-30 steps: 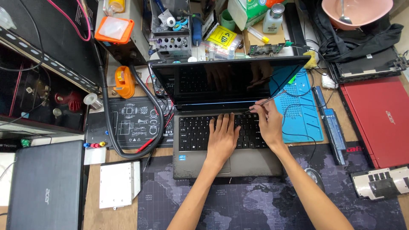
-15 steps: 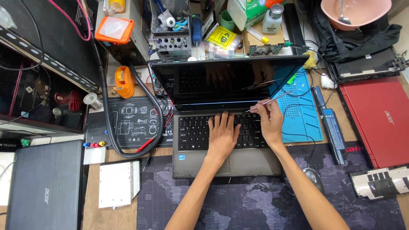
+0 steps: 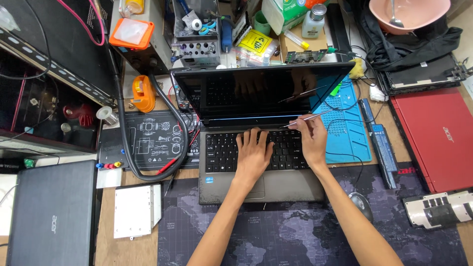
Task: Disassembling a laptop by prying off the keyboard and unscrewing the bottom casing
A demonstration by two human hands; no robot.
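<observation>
Both of my hands are on the open grey laptop that sits in front of me on the dark desk mat. My left hand lies flat on the middle of the keyboard, palm down, fingers spread a little and pointing toward the dark screen; it grips nothing. My right hand rests on the right part of the keyboard, its fingers pinched around thin metal tweezers, whose tips lie near the hinge line where the screen meets the base. The screen is black and shows a dim reflection of my hands. Just right of the laptop lies a blue mat, partly under the screen's corner, with a long black battery beside it and a closed red laptop further right. A mouse sits by my right forearm. Left of the laptop a thick black hose curves over a black printed mat, near an orange tool. A closed dark laptop lies at the far left, with a white drive caddy between it and the desk mat. A pink bowl stands at the top right.
</observation>
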